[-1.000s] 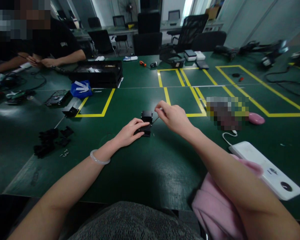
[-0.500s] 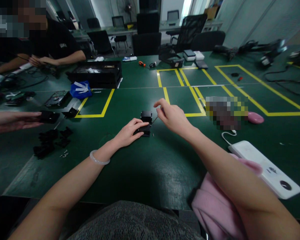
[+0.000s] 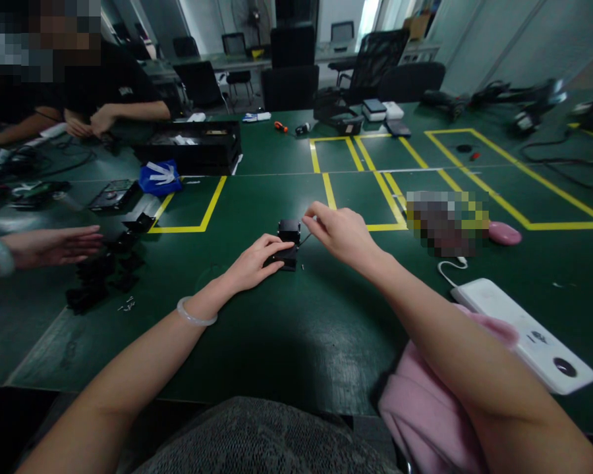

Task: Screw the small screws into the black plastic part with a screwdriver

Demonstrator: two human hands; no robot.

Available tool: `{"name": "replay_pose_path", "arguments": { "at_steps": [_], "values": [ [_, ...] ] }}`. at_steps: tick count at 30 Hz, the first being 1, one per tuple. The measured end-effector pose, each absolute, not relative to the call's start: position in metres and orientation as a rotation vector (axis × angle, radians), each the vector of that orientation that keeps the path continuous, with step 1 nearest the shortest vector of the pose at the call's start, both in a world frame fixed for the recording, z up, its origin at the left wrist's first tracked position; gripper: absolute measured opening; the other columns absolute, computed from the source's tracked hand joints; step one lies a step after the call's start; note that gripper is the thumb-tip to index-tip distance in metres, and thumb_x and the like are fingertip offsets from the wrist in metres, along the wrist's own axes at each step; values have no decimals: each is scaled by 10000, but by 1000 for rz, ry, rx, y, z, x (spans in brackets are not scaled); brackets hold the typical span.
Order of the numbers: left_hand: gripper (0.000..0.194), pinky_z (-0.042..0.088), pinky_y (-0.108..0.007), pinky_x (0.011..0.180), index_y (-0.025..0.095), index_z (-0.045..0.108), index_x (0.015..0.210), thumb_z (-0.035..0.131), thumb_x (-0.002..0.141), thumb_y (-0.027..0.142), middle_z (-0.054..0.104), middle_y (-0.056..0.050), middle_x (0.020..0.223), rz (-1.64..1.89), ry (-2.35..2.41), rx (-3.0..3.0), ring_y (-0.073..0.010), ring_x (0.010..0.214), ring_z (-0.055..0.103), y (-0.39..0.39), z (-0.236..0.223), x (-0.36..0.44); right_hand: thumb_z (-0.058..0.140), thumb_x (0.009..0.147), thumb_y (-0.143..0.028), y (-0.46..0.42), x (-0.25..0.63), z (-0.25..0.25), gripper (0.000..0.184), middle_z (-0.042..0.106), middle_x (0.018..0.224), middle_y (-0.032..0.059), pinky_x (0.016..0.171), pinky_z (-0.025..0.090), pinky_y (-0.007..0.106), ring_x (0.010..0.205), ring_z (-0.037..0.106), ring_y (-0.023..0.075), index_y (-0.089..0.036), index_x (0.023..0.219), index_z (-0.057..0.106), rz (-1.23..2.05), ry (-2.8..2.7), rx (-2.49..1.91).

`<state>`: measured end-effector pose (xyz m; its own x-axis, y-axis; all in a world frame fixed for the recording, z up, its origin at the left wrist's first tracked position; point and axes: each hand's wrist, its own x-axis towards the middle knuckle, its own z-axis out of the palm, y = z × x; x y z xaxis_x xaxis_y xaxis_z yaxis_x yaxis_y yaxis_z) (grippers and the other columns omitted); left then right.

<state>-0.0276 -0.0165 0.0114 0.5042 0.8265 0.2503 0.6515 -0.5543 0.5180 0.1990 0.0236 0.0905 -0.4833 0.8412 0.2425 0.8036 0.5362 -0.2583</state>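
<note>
My left hand [image 3: 257, 261] is closed on a small black bracket-like part [image 3: 289, 230] lying on the green table, its fingers pressed across the lower section. From the right, my right hand [image 3: 337, 230] pinches a thin dark rod that looks like a hex key [image 3: 305, 239], its lower end meeting the part's right side. My fingers cover the upper end of that key. A tiny screw [image 3: 303, 267] rests on the table just right of the part.
At left, a co-worker's hand [image 3: 54, 247] reaches over several black parts [image 3: 91, 280], with loose screws [image 3: 127, 305] nearby. A black bin [image 3: 192, 155] and blue packet [image 3: 159, 178] stand farther back. To the right lie a white power bank [image 3: 524, 332], pink cloth [image 3: 425, 401] and pink oval object [image 3: 505, 233].
My right hand has shifted slightly down and left, its fingers now pinched closer around the key. My left hand stays put. The co-worker's hand at left has let go of a black part.
</note>
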Motion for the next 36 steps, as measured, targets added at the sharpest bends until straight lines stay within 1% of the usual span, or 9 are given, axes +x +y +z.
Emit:
{"name": "replay_pose_path", "arguments": {
  "at_steps": [2,6,12,17,20,23,28,33,36],
  "values": [
    [435,474,-393,1049,228,536,1419,528,985,261,515,-100,1289,675,1236,2390,-240,1214,540,-17,12,-27,362,1002,-350,24,199,90,331,709,822,63,611,254,283,728,606,183,-207,1138,628,149,-2443,-1364],
    [439,477,-396,1043,237,534,1422,526,983,263,519,-101,1285,676,1237,2386,-242,1208,543,-18,13,-27,348,996,-299,25,199,90,359,713,841,67,615,262,282,738,611,183,-188,1250,576,193,-2424,-1341],
    [437,477,-411,1050,254,540,1415,529,979,268,521,-97,1287,679,1231,2383,-246,1213,542,-17,13,-27,375,1002,-360,27,200,89,312,701,810,57,607,250,277,708,590,167,-208,1089,633,169,-2411,-1351],
    [437,478,-403,1043,231,540,1418,524,983,265,518,-105,1286,671,1236,2377,-245,1211,541,-18,14,-27,356,997,-312,27,200,88,337,707,826,57,612,261,275,721,595,170,-197,1206,593,203,-2400,-1334],
    [441,475,-401,1045,211,539,1420,526,982,260,518,-112,1287,669,1231,2374,-246,1213,538,-18,14,-27,357,1002,-347,26,200,89,337,710,834,63,608,251,279,731,599,176,-200,1160,616,196,-2407,-1340],
    [437,472,-401,1050,222,540,1417,526,982,261,522,-109,1285,680,1220,2371,-244,1215,537,-17,13,-27,365,999,-354,26,200,89,327,708,830,63,607,251,281,717,592,173,-207,1116,633,168,-2411,-1367],
    [434,472,-409,1052,256,538,1418,521,984,269,521,-98,1286,690,1218,2366,-243,1216,537,-17,12,-28,342,996,-313,26,199,88,350,702,810,56,624,282,281,722,594,175,-194,1211,591,197,-2393,-1334],
    [433,475,-392,1047,242,538,1416,524,984,263,521,-99,1290,678,1225,2374,-239,1214,538,-17,13,-28,352,1003,-357,26,199,87,332,704,820,58,616,264,284,721,596,179,-209,1137,618,174,-2404,-1350],
    [432,475,-397,1046,243,540,1415,526,984,268,522,-99,1289,683,1227,2374,-242,1209,543,-17,13,-28,341,1002,-312,25,199,88,353,707,833,64,623,270,284,729,601,181,-185,1235,573,204,-2406,-1341]
  ]
}}
